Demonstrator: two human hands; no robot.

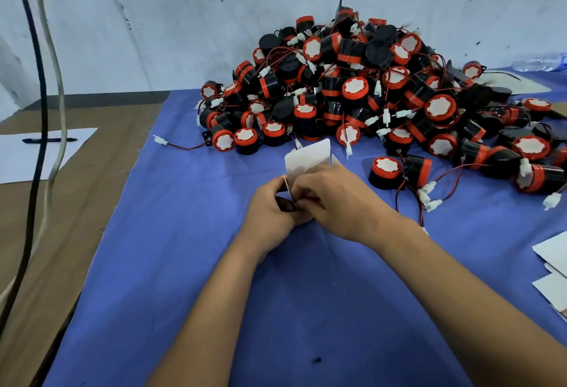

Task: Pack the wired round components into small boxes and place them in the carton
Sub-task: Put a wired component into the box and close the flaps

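Note:
A big pile of black round components [362, 89] with red rims, white tops, thin red-black wires and white plugs lies at the back of the blue cloth [190, 264]. In front of it, both hands hold a small white box [308, 158] with its flap standing up. My left hand [271, 205] grips the box's left side, where a dark component shows between the fingers. My right hand [334, 199] curls over the box from the right. Most of the box body is hidden by the hands.
Flat white box blanks [552, 267] lie at the right edge. A single component [387, 172] sits just right of the hands. Brown cardboard [79, 202] on the left carries white paper [21, 156] and a pen [49, 140]. Two cables [40, 86] hang at far left. A water bottle [540, 62] lies at back right.

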